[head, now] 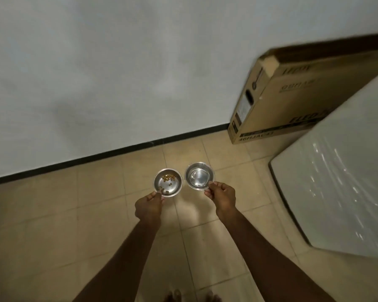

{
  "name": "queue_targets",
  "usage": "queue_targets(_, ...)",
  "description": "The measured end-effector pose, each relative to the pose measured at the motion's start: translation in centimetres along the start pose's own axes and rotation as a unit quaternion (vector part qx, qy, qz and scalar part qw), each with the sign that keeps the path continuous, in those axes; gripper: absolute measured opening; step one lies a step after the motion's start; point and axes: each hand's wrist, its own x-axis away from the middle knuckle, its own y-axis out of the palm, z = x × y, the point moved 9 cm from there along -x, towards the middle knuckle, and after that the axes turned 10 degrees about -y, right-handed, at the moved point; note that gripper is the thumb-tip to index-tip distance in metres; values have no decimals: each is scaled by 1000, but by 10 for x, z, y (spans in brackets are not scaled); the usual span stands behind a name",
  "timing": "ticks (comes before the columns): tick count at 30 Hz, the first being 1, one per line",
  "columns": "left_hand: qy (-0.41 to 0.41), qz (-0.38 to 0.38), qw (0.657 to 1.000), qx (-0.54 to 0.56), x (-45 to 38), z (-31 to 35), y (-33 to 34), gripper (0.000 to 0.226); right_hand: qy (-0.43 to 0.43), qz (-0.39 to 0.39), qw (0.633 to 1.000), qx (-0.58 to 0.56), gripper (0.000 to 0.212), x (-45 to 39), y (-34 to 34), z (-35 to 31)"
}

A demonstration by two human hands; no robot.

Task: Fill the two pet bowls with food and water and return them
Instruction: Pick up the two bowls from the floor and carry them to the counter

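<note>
A pale grey wall (pixel 118 73) meets the beige tiled floor (pixel 74 214) along a dark skirting line, and a large brown cardboard box (pixel 292 94) leans against it on the right, beside a bulky white plastic-wrapped block (pixel 347 182). The person stands over the tiles with both bare arms stretched forward. The left hand (pixel 148 207) has its fingers pinched on the near rim of a small round steel bowl holding a few brown kibble pieces (pixel 168 182); the right hand (pixel 222 196) has its fingers pinched on the near rim of a matching steel bowl of clear water (pixel 199 175). The bowls sit just beside each other, apparently above the floor. Filling looks done, though the food is sparse; what remains is setting both bowls down and letting go
</note>
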Motion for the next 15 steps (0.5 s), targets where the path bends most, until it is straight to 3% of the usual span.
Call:
queue_targets(4,6,-29,999,24,89,84,-23,27,-17,-6,1000,-14,21,68,19,-110)
queue_targets(9,56,-31,996,68,207,170,-80,20,-69,0,997,-33,17,169,24,-235)
queue_targets(15,67,-43,991,107,303,214,-146,21,-99,-14,994,-45,5,269,18,-320)
